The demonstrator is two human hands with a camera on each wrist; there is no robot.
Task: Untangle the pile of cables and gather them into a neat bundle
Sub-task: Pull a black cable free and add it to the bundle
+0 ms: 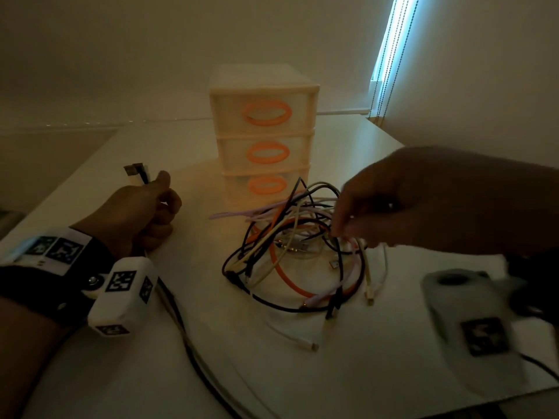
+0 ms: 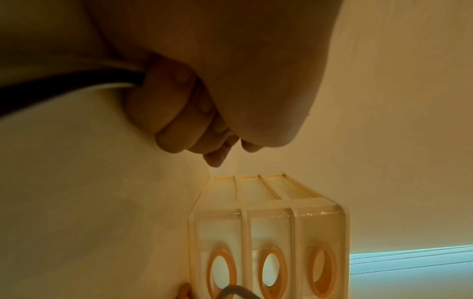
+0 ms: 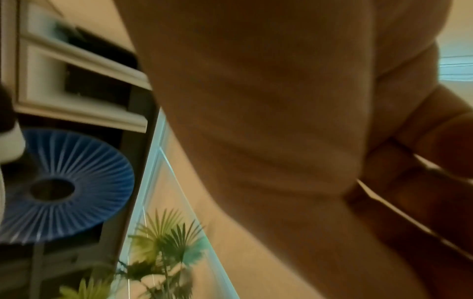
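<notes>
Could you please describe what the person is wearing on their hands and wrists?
Both hands are bare. The left wrist carries a black strap with a white camera block bearing black-and-white square markers. The right wrist carries a blurred grey-white block with a similar marker.

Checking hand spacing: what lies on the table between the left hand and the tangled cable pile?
In the head view, bare white table separates the left hand, gripping pulled-out cables, from the cable pile. The drawer unit stands farther back.

Tangled cables (image 1: 298, 246) heaped on a white desk (image 1: 363, 358).
Black, white, orange and lilac leads loop over one another, plug ends splayed toward the near edge; two separated cables (image 1: 181, 322) trail off left.
</notes>
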